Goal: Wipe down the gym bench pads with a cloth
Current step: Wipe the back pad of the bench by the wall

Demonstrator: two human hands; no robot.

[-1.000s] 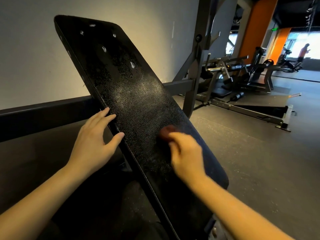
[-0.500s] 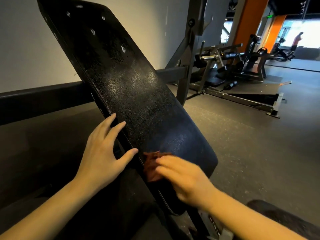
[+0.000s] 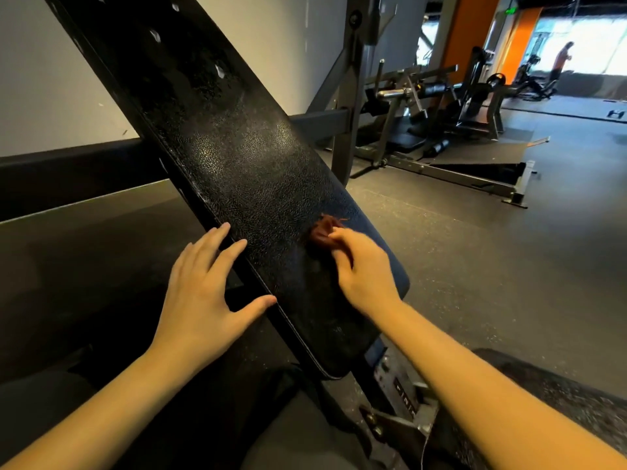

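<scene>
Our left hand (image 3: 200,296) rests spread on the left edge of the backrest pad (image 3: 237,157). Our right hand (image 3: 363,266) pinches the rust cloth (image 3: 322,232) low on the pad. Bunched so small, the cloth may skip patches.

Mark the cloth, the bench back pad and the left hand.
cloth (image 3: 321,232): head view, on the bunched reddish-brown fabric.
bench back pad (image 3: 237,157): head view, on bare black upholstery mid-pad.
left hand (image 3: 200,286): head view, on the back of the hand.
</scene>
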